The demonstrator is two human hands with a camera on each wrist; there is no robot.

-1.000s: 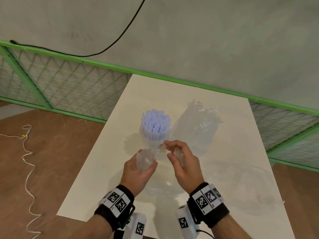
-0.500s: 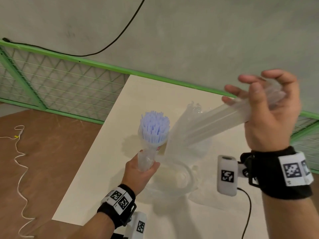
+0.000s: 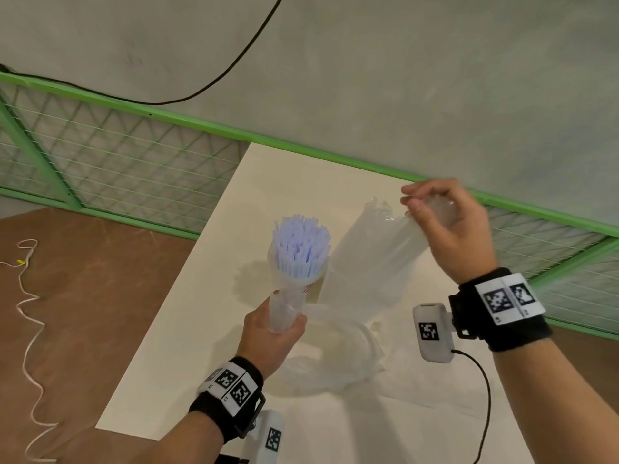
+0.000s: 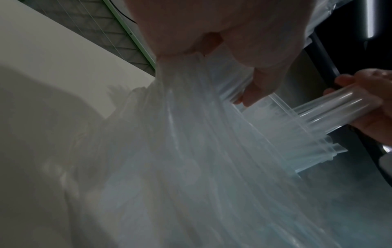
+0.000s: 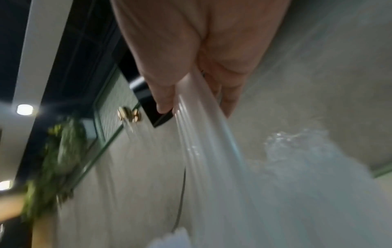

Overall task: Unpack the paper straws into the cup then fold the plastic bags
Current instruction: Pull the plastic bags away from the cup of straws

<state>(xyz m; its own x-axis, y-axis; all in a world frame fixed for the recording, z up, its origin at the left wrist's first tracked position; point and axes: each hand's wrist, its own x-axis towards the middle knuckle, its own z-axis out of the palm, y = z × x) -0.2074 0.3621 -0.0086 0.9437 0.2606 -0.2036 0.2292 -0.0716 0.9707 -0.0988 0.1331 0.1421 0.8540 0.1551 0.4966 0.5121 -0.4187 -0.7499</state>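
Observation:
Pale blue paper straws (image 3: 301, 244) stand bunched in a clear cup (image 3: 296, 284) on the white table (image 3: 187, 329). Just in front of the cup, my left hand (image 3: 278, 326) grips one bunched end of a clear plastic bag (image 3: 375, 262). My right hand (image 3: 432, 209), raised over the table's far right, pinches the other end, so the bag stretches between the hands. The left wrist view shows the bag (image 4: 201, 134) fanning out from my left hand's fingers (image 4: 252, 94). In the right wrist view the gathered plastic (image 5: 197, 117) runs from my right hand's fingers (image 5: 163, 94).
More clear plastic (image 3: 338, 360) lies crumpled on the table beside my left wrist. A green mesh fence (image 3: 134, 162) runs behind the table under a grey wall. A white cord (image 3: 30, 329) trails on the brown floor at left.
My right hand left its place beside the left hand and rose up and right, drawing the bag out long, then came back a little leftward. The left hand stayed by the cup.

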